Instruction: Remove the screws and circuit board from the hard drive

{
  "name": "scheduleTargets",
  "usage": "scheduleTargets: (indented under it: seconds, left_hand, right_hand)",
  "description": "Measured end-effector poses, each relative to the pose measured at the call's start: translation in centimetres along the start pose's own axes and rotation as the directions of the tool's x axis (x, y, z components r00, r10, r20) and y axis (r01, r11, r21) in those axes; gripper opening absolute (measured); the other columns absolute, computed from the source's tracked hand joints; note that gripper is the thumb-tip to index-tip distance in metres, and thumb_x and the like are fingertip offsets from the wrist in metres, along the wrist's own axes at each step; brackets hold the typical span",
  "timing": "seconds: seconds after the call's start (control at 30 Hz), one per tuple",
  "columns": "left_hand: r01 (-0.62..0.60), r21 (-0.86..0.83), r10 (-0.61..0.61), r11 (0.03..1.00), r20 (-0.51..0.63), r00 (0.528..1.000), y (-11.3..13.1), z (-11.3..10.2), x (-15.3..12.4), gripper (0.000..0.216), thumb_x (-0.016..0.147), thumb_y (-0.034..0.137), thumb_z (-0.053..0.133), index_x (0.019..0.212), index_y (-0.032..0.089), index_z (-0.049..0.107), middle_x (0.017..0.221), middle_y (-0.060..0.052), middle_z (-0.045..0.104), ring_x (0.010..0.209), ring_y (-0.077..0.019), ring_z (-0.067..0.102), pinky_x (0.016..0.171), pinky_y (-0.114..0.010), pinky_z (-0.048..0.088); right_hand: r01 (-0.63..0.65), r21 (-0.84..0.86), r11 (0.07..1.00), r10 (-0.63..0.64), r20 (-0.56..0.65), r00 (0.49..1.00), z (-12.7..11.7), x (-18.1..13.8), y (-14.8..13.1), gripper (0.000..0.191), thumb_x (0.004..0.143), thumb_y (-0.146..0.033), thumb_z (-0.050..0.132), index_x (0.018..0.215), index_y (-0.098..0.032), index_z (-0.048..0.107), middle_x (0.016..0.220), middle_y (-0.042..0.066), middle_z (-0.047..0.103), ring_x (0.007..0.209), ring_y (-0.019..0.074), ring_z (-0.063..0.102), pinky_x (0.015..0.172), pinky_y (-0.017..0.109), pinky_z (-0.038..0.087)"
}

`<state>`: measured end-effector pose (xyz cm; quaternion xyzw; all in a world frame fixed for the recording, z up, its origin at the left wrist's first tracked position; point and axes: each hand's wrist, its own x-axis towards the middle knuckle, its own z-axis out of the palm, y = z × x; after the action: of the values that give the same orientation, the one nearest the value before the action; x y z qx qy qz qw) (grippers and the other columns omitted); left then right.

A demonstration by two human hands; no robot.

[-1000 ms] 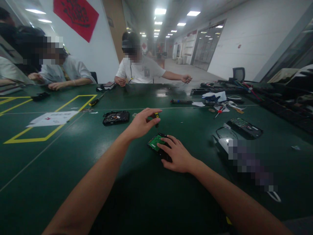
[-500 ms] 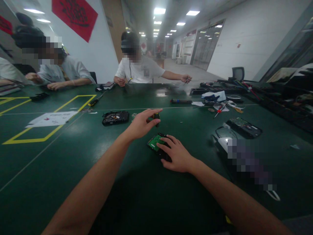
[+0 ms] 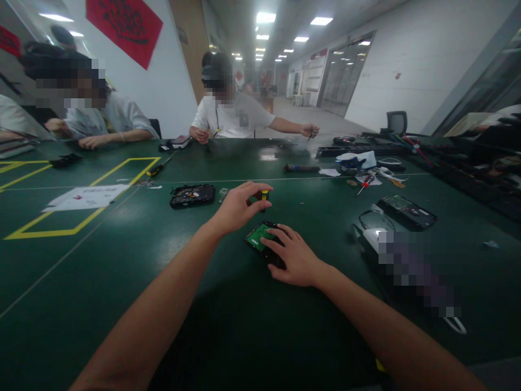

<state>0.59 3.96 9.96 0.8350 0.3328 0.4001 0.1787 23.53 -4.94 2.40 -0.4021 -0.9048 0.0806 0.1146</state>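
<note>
My left hand [image 3: 240,203] is closed around a screwdriver [image 3: 265,195], its short black-and-yellow handle pinched between thumb and fingers. The hand is above the table, just beyond a hard drive [image 3: 257,238]; the screwdriver's tip is not clearly visible. That drive lies tilted on the table, green circuit board up. Across its right part lies my right hand [image 3: 293,255], with fingers spread over the board and far edge and the thumb at the near edge, holding it. Small screws [image 3: 223,194] lie in a pile left of my left hand, beside an opened drive case [image 3: 192,196].
Another hard drive [image 3: 407,212] and a pouch-like object with a strap [image 3: 415,271] lie to the right. A red screwdriver [image 3: 365,185] and a dark cylindrical tool [image 3: 301,168] are farther back. A yellow-black screwdriver [image 3: 158,167] lies left. Co-workers [image 3: 240,117] sit across the table.
My left fingers have shifted on the screwdriver handle and turned it slightly, so more yellow shows. The right hand and the hard drive have stayed in place.
</note>
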Motion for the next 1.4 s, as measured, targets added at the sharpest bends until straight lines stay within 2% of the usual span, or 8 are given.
scheduleTargets:
  seconds: [0.13, 0.37, 0.53, 0.67, 0.77, 0.93, 1.17, 1.4]
  left_hand:
    - [0.052, -0.114, -0.045, 0.992, 0.065, 0.997, -0.6, 0.0, -0.2, 0.046, 0.101, 0.024, 0.058, 0.147, 0.027, 0.057, 0.129, -0.009, 0.069, 0.089, -0.0166, 0.068, 0.068, -0.028, 0.061]
    - [-0.028, 0.051, 0.028, 0.998, 0.004, 1.000, -0.2, -0.3, 0.0, 0.041, 0.096, 0.033, 0.069, 0.137, 0.026, 0.066, 0.124, -0.008, 0.070, 0.102, -0.0204, 0.068, 0.076, -0.030, 0.060]
    - [-0.032, -0.027, 0.033, 0.999, 0.058, 0.998, 0.0, -0.4, 0.0, 0.047, 0.102, 0.025, 0.054, 0.149, 0.026, 0.058, 0.131, -0.010, 0.067, 0.103, -0.0204, 0.067, 0.077, -0.030, 0.060]
    - [-0.015, 0.012, 0.015, 1.000, -0.001, 1.000, 0.0, -0.2, 0.0, 0.043, 0.100, 0.027, 0.060, 0.143, 0.027, 0.062, 0.124, -0.009, 0.065, 0.103, -0.0205, 0.065, 0.077, -0.030, 0.059]
    - [-0.014, 0.013, 0.014, 1.000, 0.021, 1.000, -0.2, -0.2, 0.0, 0.043, 0.099, 0.029, 0.062, 0.142, 0.028, 0.063, 0.119, -0.008, 0.063, 0.100, -0.0191, 0.064, 0.079, -0.030, 0.059]
    - [0.015, -0.102, -0.006, 0.995, 0.090, 0.996, -1.0, -0.3, -0.1, 0.055, 0.101, 0.021, 0.053, 0.155, 0.030, 0.049, 0.125, -0.009, 0.062, 0.091, -0.0162, 0.064, 0.076, -0.030, 0.060]
    - [0.001, 0.018, -0.001, 1.000, 0.009, 1.000, -0.6, -0.1, 0.0, 0.043, 0.097, 0.027, 0.067, 0.140, 0.028, 0.064, 0.120, -0.008, 0.065, 0.102, -0.0205, 0.064, 0.081, -0.032, 0.059]
    - [0.077, -0.258, -0.055, 0.963, 0.091, 0.994, -0.4, -0.2, -0.2, 0.049, 0.100, 0.025, 0.058, 0.149, 0.026, 0.057, 0.131, -0.010, 0.065, 0.097, -0.0177, 0.066, 0.075, -0.029, 0.061]
  right_hand:
    - [-0.007, -0.001, 1.000, 0.007, 0.005, 1.000, -0.1, 0.0, -0.2, 0.072, 0.094, -0.054, 0.060, 0.159, -0.029, 0.044, 0.166, 0.011, 0.036, 0.155, 0.0434, 0.020, 0.120, 0.069, 0.027]
    - [-0.004, -0.004, 1.000, 0.004, 0.004, 1.000, 0.0, 0.1, -0.2, 0.073, 0.092, -0.052, 0.063, 0.158, -0.027, 0.045, 0.165, 0.012, 0.037, 0.155, 0.0437, 0.020, 0.120, 0.066, 0.028]
    - [0.001, -0.010, 1.000, -0.001, -0.009, 1.000, 0.2, 0.0, 0.0, 0.073, 0.092, -0.052, 0.063, 0.159, -0.027, 0.045, 0.165, 0.012, 0.037, 0.154, 0.0436, 0.021, 0.120, 0.066, 0.029]
    - [0.006, -0.019, 1.000, -0.006, -0.010, 1.000, 0.2, 0.0, 0.0, 0.073, 0.092, -0.051, 0.063, 0.158, -0.027, 0.046, 0.165, 0.012, 0.038, 0.154, 0.0433, 0.022, 0.120, 0.066, 0.029]
    - [0.003, -0.012, 1.000, -0.003, -0.007, 1.000, 0.1, 0.0, 0.0, 0.072, 0.092, -0.053, 0.062, 0.158, -0.027, 0.045, 0.165, 0.012, 0.037, 0.154, 0.0435, 0.021, 0.120, 0.068, 0.028]
    - [0.000, -0.005, 1.000, 0.000, -0.011, 1.000, 0.2, 0.0, 0.0, 0.072, 0.093, -0.052, 0.062, 0.158, -0.029, 0.044, 0.165, 0.011, 0.038, 0.155, 0.0434, 0.020, 0.121, 0.068, 0.027]
    - [-0.007, 0.000, 1.000, 0.007, 0.002, 1.000, 0.0, 0.0, 0.0, 0.073, 0.093, -0.054, 0.062, 0.159, -0.028, 0.044, 0.166, 0.011, 0.036, 0.155, 0.0440, 0.020, 0.120, 0.068, 0.029]
    - [0.015, -0.023, 1.000, -0.015, -0.026, 1.000, 0.4, 0.0, 0.1, 0.071, 0.092, -0.050, 0.063, 0.158, -0.027, 0.045, 0.164, 0.013, 0.038, 0.154, 0.0441, 0.021, 0.119, 0.069, 0.030]
